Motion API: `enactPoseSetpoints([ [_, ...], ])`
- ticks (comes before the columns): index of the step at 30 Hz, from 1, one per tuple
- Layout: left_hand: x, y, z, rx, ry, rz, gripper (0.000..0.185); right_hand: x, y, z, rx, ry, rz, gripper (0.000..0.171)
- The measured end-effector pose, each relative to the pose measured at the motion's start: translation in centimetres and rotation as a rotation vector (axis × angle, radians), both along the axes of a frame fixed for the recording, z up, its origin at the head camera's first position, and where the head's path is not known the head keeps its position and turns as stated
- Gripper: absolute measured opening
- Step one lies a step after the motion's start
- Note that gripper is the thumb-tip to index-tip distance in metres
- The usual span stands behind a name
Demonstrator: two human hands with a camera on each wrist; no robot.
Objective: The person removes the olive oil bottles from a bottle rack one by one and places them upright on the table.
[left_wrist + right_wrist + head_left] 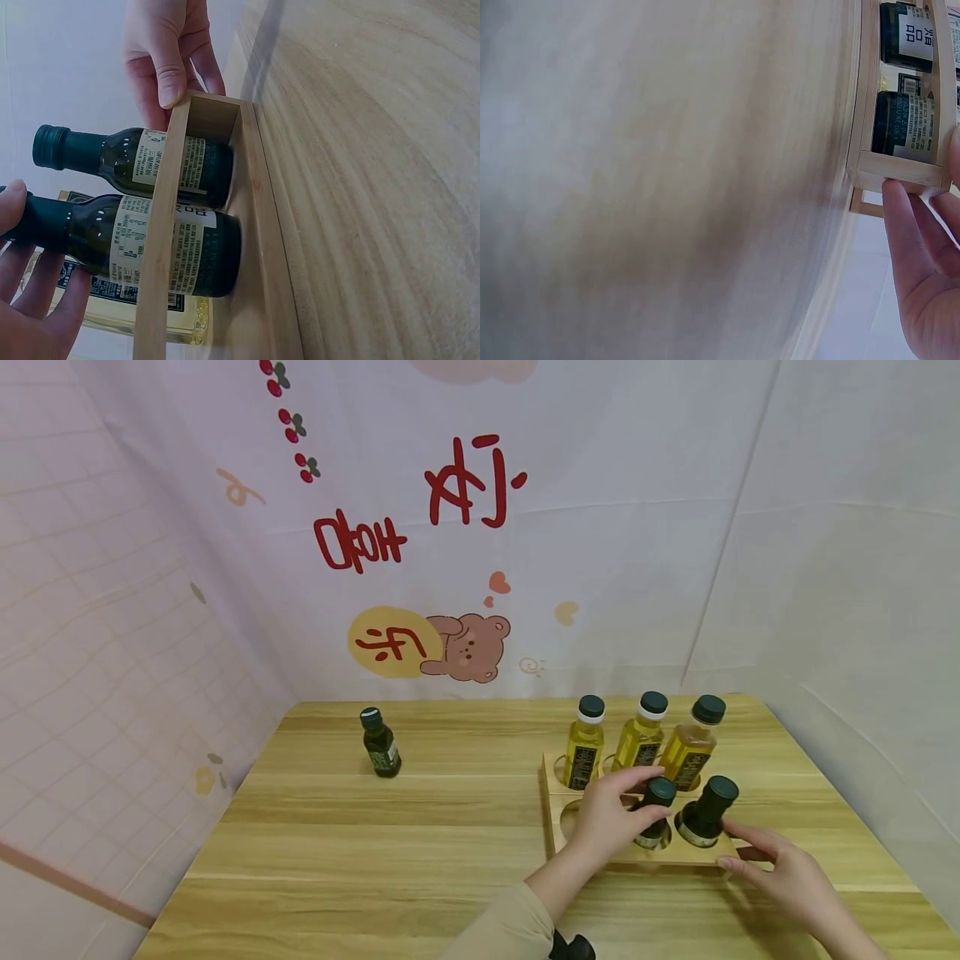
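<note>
While the right hand (780,868) lays straight fingers against the near corner of the wooden rack (600,852), apparently steadying it, the left hand (611,814) curls round the neck of a dark bottle (654,814) standing in the front row's middle hole. Another dark bottle (705,814) sits just beside it, three yellow bottles (641,739) fill the back row, and a lone dark bottle (380,743) stands well apart on the table (375,860).

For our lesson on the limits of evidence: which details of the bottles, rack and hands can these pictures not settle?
- Head view: label text on the yellow oil bottles is too small to read.
- Head view: left hand hides the middle dark bottle's neck.
- Right wrist view: table blurred; wooden rack cut by the edge.
</note>
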State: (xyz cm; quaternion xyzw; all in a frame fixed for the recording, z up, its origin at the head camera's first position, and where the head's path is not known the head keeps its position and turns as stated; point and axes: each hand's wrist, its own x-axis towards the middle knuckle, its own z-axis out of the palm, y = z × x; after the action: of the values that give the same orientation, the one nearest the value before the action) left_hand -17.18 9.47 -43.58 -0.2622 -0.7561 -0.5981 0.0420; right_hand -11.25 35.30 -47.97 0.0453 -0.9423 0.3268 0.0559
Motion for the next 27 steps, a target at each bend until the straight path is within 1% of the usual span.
enactPoseSetpoints([
  [6,0.1,-0.1,-0.1,0.018,-0.008,-0.003,0.047,0.0,0.0,0.0,0.005,-0.011,-0.003,0.058],
  [12,0.1,0.0,-0.3,0.046,-0.016,-0.013,0.043,0.0,-0.1,0.0,0.007,0.002,-0.001,0.057],
  [17,0.5,0.1,-0.1,0.056,-0.013,-0.018,0.041,0.0,-0.1,-0.1,0.0,0.009,-0.003,0.057],
  [19,0.6,0.1,0.1,0.069,-0.008,-0.021,0.042,0.0,0.0,0.0,-0.002,0.005,-0.004,0.057],
  [22,0.7,-0.1,0.5,0.098,0.021,-0.024,0.042,0.0,0.0,0.0,0.003,-0.005,-0.005,0.058],
  [24,0.7,-0.2,1.0,0.117,0.056,-0.027,0.042,0.0,-0.1,0.1,0.005,-0.01,-0.003,0.058],
  [27,0.9,-0.6,2.1,0.135,0.094,-0.034,0.042,0.0,-0.1,0.1,0.006,-0.013,-0.002,0.058],
])
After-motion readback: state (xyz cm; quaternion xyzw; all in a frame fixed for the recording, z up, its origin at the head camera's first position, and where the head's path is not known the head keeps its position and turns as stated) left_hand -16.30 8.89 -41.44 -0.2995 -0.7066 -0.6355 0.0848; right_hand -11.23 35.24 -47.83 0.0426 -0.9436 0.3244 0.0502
